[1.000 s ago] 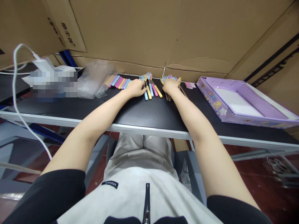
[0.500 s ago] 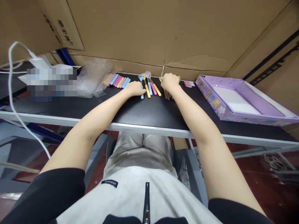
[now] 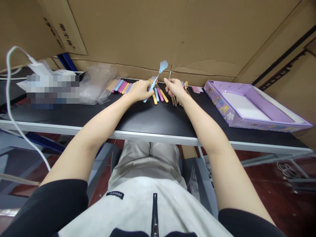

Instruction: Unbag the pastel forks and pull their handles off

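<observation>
My left hand (image 3: 140,90) is closed on the handle of a light blue back scratcher (image 3: 153,84), raised at a slant with its claw-shaped head up and to the right. Beneath it lie several back scratchers with yellow, blue and pink handles (image 3: 161,94), side by side on the black table. My right hand (image 3: 174,87) is just right of the raised claw, its fingers curled together; whether anything is in them is hidden. Below and behind that hand lie metal rods (image 3: 174,101) with coloured claws (image 3: 184,84), partly covered by it.
Left of my left hand lies a row of coloured handles (image 3: 120,86), beside a clear plastic bag (image 3: 97,82). A purple open box (image 3: 229,120) stands at the right, with a small pink card (image 3: 197,89) near it. Cardboard (image 3: 138,36) walls the back. A white cable (image 3: 11,95) hangs at the left.
My left hand has lifted the light blue back scratcher from the table and tilted it. My right hand has shifted slightly left, off the claws of the metal rods, towards the left hand.
</observation>
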Tool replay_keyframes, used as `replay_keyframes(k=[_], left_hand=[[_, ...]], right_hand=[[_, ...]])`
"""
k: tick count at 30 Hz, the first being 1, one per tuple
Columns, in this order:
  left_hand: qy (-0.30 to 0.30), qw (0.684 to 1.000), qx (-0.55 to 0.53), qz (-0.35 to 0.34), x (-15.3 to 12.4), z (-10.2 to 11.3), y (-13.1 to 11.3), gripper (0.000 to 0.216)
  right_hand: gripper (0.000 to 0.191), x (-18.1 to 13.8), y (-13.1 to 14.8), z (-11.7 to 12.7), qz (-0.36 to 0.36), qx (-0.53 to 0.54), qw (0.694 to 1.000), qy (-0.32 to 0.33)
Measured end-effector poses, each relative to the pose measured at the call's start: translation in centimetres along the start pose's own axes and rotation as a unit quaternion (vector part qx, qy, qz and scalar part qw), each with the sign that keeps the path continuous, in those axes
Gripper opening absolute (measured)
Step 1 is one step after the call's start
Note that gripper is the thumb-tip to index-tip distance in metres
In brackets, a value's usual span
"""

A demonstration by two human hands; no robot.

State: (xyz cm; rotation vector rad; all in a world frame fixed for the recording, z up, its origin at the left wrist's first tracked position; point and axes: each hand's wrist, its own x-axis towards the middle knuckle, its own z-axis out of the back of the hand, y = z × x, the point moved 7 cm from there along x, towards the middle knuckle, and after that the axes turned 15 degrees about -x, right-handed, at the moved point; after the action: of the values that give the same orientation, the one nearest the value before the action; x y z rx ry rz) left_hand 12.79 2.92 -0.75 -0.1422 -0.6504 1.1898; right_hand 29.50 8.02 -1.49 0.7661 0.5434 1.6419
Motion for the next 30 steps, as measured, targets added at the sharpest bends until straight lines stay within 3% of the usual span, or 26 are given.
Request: replay_keyframes(k=[3, 6, 13, 21, 30], left_hand=[[0.027, 0.998, -0.001, -0.049, -0.2, -0.5, -1.3, 0.025], [0.041, 0.997, -0.003, -0.068, -0.2, -1.1, -1.7, 0.024], [0.02, 0.998, -0.025, -0.057, -0.1, -1.3, -1.0, 0.035], [-0.003, 0.997, -0.024, -0.07, -0.3, -0.7, -1.4, 0.029], [0.008, 0.999, -0.009, -0.053, -0.2, -0.8, -1.4, 0.027]], right_hand=[[0.041, -0.5, 0.7, -1.1, -0.015, 0.166, 0.985, 0.048], [0.04, -1.1, 1.3, -1.3, -0.023, 0.223, 0.973, 0.048], [0.034, -2.1, 2.0, -1.9, -0.046, 0.257, 0.964, 0.04], [0.051, -2.7, 3.2, -2.6, -0.012, 0.278, 0.958, 0.068], [0.049, -2.7, 3.0, -2.7, -0.01, 0.273, 0.96, 0.065]])
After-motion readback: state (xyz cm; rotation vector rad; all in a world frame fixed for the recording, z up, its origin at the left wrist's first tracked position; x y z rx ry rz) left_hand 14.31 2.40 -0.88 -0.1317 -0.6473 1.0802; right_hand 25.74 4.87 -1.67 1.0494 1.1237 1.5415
